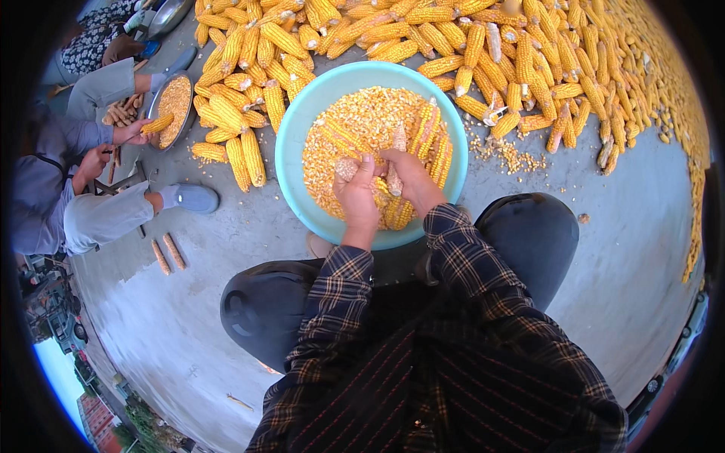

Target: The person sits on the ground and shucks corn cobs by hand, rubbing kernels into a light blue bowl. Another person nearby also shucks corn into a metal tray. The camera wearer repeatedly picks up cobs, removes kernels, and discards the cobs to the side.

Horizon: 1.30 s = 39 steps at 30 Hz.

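A light-blue plastic basin (288, 187) stands between my knees, with loose corn kernels (368, 105) spread inside. My left hand (358, 198) is closed around a corn cob (345, 168) whose stripped, pinkish end shows at the fingers. My right hand (416, 178) grips a bare corn cob (399, 139), its fingers meeting the left ones over the kernels. How far the held cobs touch is hidden by the fingers. Partly shelled ears (423, 133) lie along the basin's right side. Another partly shelled ear (342, 136) rests on the kernels beyond my left hand.
A large heap of corn ears (527, 62) spreads behind the basin and to the right. Spilled kernels (510, 156) dot the concrete floor (623, 215). At left, a seated person (62, 170) holds an ear over a metal bowl (190, 116). Two bare cobs (168, 253) lie nearby.
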Each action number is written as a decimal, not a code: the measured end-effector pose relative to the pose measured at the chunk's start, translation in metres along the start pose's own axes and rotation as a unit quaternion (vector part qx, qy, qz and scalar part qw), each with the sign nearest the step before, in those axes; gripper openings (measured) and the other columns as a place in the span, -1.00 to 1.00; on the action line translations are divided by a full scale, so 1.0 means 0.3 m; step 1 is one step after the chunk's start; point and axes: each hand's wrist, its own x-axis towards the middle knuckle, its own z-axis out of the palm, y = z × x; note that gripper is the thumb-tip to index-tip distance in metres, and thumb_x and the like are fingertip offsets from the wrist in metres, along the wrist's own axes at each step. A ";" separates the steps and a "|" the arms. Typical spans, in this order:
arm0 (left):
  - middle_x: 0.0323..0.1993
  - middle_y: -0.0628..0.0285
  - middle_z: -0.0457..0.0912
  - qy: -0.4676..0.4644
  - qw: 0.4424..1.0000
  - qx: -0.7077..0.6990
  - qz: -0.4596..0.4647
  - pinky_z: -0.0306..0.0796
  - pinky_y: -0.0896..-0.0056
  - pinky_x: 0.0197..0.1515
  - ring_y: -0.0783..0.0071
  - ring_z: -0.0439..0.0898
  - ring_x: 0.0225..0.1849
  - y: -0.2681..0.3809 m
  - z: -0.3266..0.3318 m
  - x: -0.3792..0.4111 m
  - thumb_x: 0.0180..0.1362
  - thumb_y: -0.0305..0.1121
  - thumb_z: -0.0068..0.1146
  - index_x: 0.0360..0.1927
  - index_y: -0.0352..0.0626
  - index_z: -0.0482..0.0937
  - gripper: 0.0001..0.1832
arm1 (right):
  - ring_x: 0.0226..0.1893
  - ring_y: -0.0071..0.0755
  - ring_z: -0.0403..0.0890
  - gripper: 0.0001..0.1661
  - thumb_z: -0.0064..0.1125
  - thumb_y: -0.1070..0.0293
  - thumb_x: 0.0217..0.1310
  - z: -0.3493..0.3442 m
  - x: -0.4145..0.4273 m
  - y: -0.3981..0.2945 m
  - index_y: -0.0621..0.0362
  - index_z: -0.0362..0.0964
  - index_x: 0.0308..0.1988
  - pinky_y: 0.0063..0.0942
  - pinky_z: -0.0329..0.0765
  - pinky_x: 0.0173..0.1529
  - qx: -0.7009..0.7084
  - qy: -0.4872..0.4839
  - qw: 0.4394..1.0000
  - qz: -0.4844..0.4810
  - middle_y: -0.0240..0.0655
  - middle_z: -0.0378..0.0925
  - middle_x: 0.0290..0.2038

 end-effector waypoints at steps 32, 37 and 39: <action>-0.26 0.24 0.50 0.110 0.977 -0.129 -0.127 0.42 0.35 -0.18 0.43 0.49 -0.29 -0.006 -0.143 0.152 0.17 -0.23 0.11 -0.11 -0.19 0.42 -0.69 | -0.22 -0.22 0.55 -0.55 0.16 0.30 0.05 0.039 -0.108 -0.078 0.37 0.37 -0.09 -0.32 0.49 -0.16 -0.105 -0.060 0.993 -0.009 -0.10 0.52 -0.26; -0.11 0.20 0.46 0.053 0.998 0.032 -0.016 0.37 0.28 -0.05 0.38 0.46 -0.13 -0.027 -0.072 0.096 0.22 -0.15 0.02 0.00 -0.20 0.34 -0.60 | -0.26 -0.38 0.52 -0.57 0.23 0.30 0.02 0.052 -0.195 -0.078 0.29 0.42 -0.11 -0.37 0.48 -0.20 -0.071 -0.040 0.996 0.027 -0.28 0.52 -0.29; -0.02 0.17 0.43 -0.003 0.998 0.004 -0.064 0.33 0.25 0.03 0.34 0.43 -0.03 -0.029 -0.064 0.065 0.26 -0.06 -0.10 0.09 -0.21 0.29 -0.52 | -0.31 -0.37 0.54 -0.57 0.20 0.32 0.04 0.026 -0.156 -0.045 0.31 0.41 -0.09 -0.37 0.51 -0.31 -0.033 -0.050 0.998 0.015 -0.26 0.52 -0.29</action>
